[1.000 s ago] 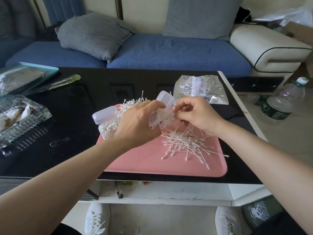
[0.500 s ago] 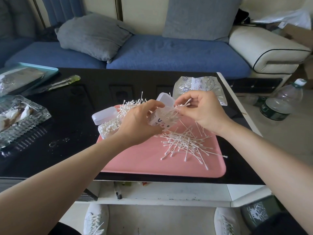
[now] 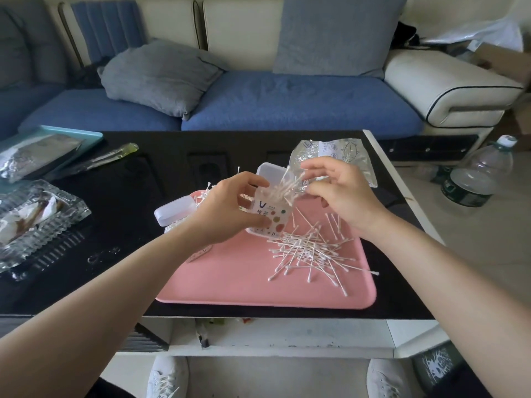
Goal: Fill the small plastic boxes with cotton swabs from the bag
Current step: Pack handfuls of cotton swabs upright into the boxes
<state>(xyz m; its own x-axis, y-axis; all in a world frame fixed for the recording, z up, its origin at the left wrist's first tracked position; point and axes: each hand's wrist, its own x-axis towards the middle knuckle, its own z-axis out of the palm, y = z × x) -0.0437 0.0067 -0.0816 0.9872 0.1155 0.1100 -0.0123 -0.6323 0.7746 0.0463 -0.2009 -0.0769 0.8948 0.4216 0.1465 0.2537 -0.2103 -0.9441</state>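
Note:
My left hand grips a small clear plastic box with coloured dots, tilted above the pink tray, its white lid open. A bundle of cotton swabs sticks out of the box mouth. My right hand pinches the tips of that bundle between thumb and forefinger. Loose swabs lie piled on the right of the tray. A second box with an open lid, packed with swabs, is partly hidden behind my left wrist. The crumpled clear bag lies behind my right hand.
The tray sits on a black table whose right edge is close. At the left are a glass dish, a teal tray and a yellow-green tool. A water bottle stands on the floor to the right.
My right hand has brought a bundle of swabs up to the box mouth and their lower ends now sit inside it. The left hand tipped the box more upright, its label facing me.

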